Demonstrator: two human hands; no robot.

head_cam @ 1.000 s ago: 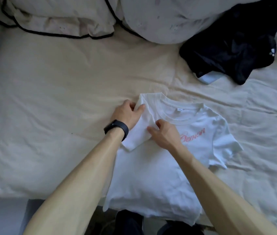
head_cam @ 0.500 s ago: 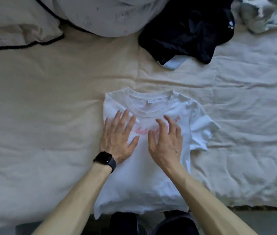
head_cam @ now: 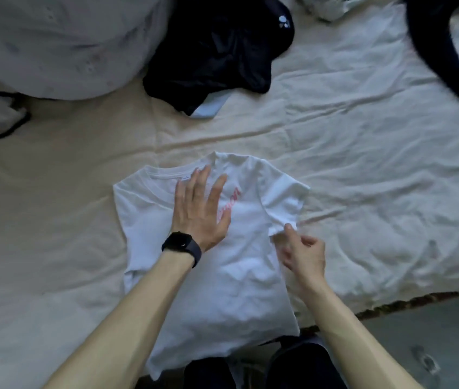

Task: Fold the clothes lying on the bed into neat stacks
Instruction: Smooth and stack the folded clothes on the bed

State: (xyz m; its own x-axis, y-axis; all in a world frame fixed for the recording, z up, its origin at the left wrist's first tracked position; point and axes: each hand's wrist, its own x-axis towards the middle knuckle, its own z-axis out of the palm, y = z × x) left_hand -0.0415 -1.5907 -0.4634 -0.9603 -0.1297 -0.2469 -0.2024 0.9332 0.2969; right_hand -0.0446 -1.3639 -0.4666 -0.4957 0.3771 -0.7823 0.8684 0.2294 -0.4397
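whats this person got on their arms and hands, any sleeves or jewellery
Both forearms are bare, with no sleeves in view. The left hand has a black smartwatch with a rounded rectangular face and dark band on its wrist. The right hand and its wrist carry nothing. No gloves, and no rings that I can make out.

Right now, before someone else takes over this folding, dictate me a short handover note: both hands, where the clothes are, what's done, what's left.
Left hand flat, pressing the white T-shirt on its chest at the bed's near edge. Right hand pinches the hem of its one outspread sleeve.
Done: the other side shows a straight edge, no sleeve out.
Left: fold this sleeve in, fold the body, then the crumpled black garment and dark garment farther up the bed. No stack visible yet.
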